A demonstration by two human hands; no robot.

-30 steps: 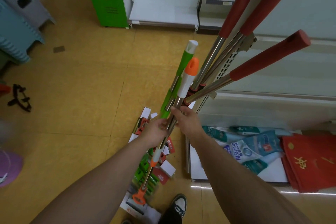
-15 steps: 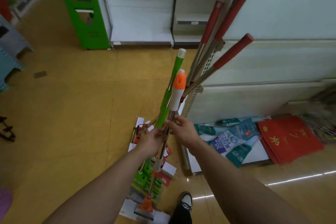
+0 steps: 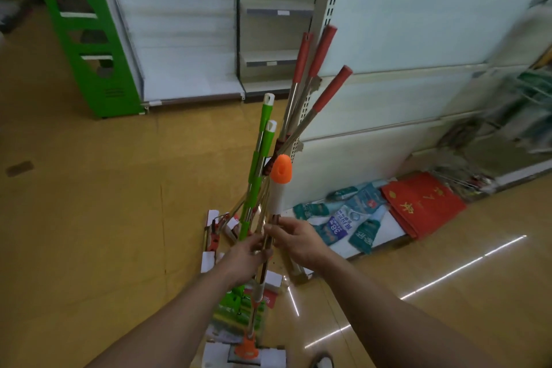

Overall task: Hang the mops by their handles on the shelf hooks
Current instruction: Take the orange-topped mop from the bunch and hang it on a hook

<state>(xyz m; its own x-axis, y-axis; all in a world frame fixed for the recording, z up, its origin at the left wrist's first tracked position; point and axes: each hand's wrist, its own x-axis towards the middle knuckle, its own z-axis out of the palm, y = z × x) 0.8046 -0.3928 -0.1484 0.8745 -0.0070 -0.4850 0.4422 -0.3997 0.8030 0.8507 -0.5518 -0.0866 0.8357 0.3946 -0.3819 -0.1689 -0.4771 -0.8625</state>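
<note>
Left hand (image 3: 246,252): fingers curled round steel shaft of orange-capped mop (image 3: 276,197). Right hand (image 3: 298,240): fingers pinching same shaft just below its white grip. Green-handled mops (image 3: 263,128) just beside.

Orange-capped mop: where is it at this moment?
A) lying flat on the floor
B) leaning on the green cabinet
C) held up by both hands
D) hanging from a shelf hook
C: the left hand and the right hand both grip the shaft of the orange-capped mop below its white sleeve, and its cap is free of any hook.
</note>
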